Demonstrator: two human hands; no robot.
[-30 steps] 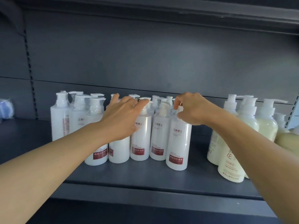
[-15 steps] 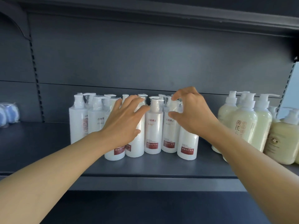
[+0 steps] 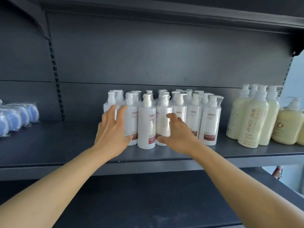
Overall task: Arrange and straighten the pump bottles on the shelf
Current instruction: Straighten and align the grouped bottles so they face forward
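Observation:
Several white pump bottles (image 3: 209, 124) with dark red labels stand bunched in rows at the middle of the dark grey shelf (image 3: 57, 145). One white bottle (image 3: 146, 122) stands a little forward of the front row. My left hand (image 3: 113, 129) lies with straight fingers against the left side of the group, thumb near a bottle's base. My right hand (image 3: 177, 134) reaches at the front row's lower half with fingers spread and loosely bent; it grips nothing that I can see. It hides the lower parts of two bottles.
Cream-yellow pump bottles (image 3: 253, 122) stand at the right end of the shelf, a squat one (image 3: 287, 127) furthest right. Wrapped blue items (image 3: 16, 119) lie at the far left. A lower shelf (image 3: 148, 195) juts out below, and another shelf (image 3: 164, 12) hangs above.
Both hands have dropped from the pump heads to the bottle bodies. The right hand let go of the pump it pinched. The view has pulled back, and the bottles stand straighter.

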